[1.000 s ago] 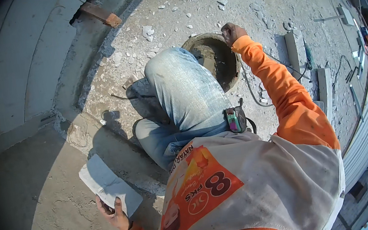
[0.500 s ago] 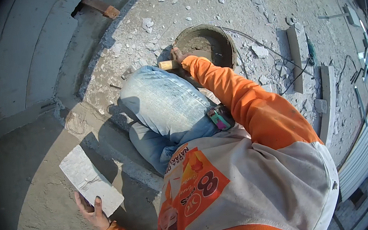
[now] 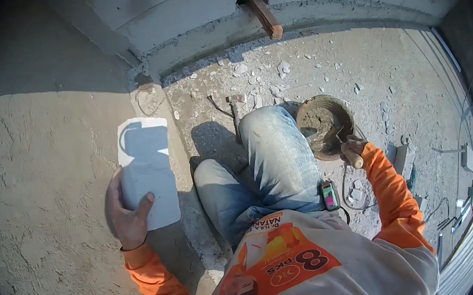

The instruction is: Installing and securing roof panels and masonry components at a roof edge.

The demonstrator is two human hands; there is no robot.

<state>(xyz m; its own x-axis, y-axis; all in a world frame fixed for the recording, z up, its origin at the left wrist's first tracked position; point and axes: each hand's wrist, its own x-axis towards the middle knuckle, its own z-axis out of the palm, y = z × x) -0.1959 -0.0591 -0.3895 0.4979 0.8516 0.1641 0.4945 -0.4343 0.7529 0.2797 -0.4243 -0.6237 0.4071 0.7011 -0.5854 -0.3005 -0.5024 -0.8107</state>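
Note:
My left hand (image 3: 129, 215) grips a pale, flat-faced rectangular block (image 3: 148, 183) at the left, thumb on its face; a shadow falls across its upper part. My right hand (image 3: 356, 146) is closed on a trowel (image 3: 353, 159) with a light wooden handle, its blade end at the round bucket (image 3: 349, 120) of grey wet mortar (image 3: 322, 118); the blade is hard to make out. A hammer (image 3: 236, 99) lies on the rubble beyond my raised knee. A teal and pink tool (image 3: 329, 195), apparently a tape measure, hangs at my hip.
A block wall (image 3: 182, 5) runs across the top, with a timber (image 3: 264, 18) jutting from a hole. A plastered surface (image 3: 37, 174) is at left, broken chips (image 3: 283, 68) on the ground. Concrete pieces (image 3: 405, 158), cables and corrugated sheets (image 3: 469, 236) lie at right.
My view has swung toward the wall. My right hand, earlier on the bucket rim, has taken hold of the wooden-handled trowel. The block in my left hand now sits more upright in view.

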